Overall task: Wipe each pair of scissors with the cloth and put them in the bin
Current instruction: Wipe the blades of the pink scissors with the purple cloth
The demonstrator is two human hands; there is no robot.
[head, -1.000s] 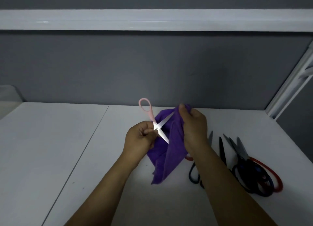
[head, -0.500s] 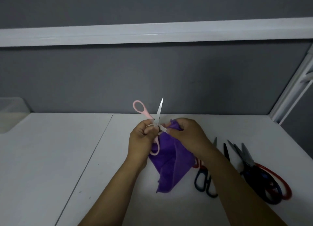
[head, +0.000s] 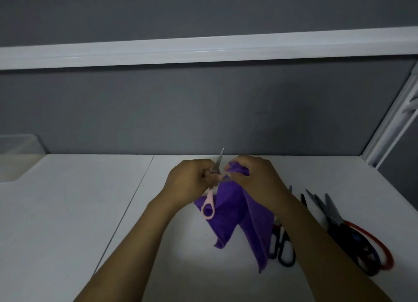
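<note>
Now left hand (head: 192, 184) gripping pink scissors (head: 209, 205), cloth (head: 235, 209)

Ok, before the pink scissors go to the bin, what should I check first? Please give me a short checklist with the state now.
1. Left hand grips the pink scissors near the pivot: ok.
2. Right hand pinches the purple cloth on one blade: ok.
3. Blades closed for carrying: not ok; they stand apart and one tip points up.
4. Both blades wiped clean: cannot tell.
5. Translucent bin in view at the far left: ok.
6. Room inside the bin: cannot tell; its inside is hidden.
</note>
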